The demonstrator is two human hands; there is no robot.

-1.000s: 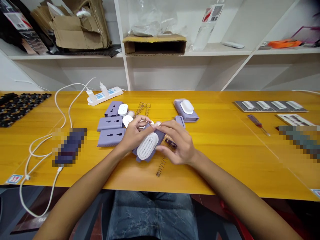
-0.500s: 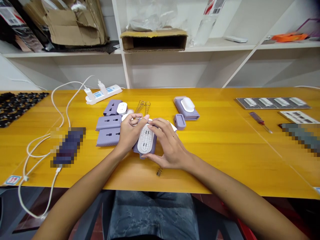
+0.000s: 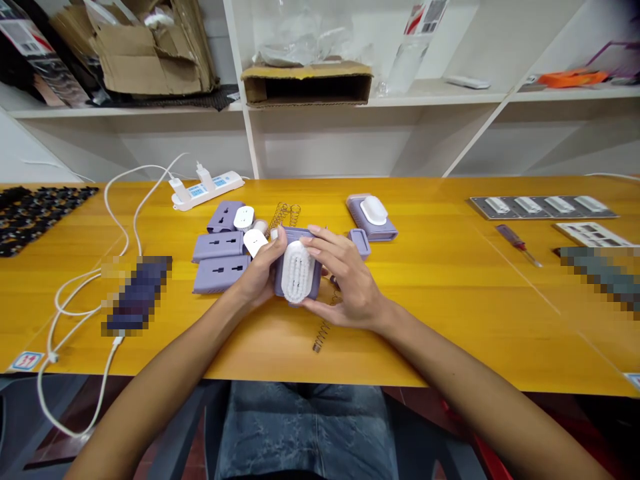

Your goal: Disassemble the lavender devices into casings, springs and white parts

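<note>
Both hands hold a purple housing (image 3: 315,280) above the table, with a white oval bristled piece (image 3: 299,272) on its face. My left hand (image 3: 260,273) grips its left side, the thumb at the upper edge. Around the right side is my right hand (image 3: 347,280), fingers on the upper part and thumb at the lower end. Coiled springs (image 3: 323,333) lie under and below my right hand, partly hidden. To the left rest several purple housings (image 3: 219,246) and white oval pieces (image 3: 254,243). A purple housing with a white cap (image 3: 374,217) and a small purple part (image 3: 359,243) sit behind my right hand.
More springs (image 3: 285,215) stand behind the hands. A power strip (image 3: 207,190), cables and a blurred phone (image 3: 137,293) are at left. A screwdriver (image 3: 519,245) and a tray of white parts (image 3: 543,206) lie at right. White shelves hold an open cardboard box (image 3: 307,87).
The held housing has been lifted and tilted upward, showing its purple top. My left hand has moved from the top to its left side. More of the lower spring shows.
</note>
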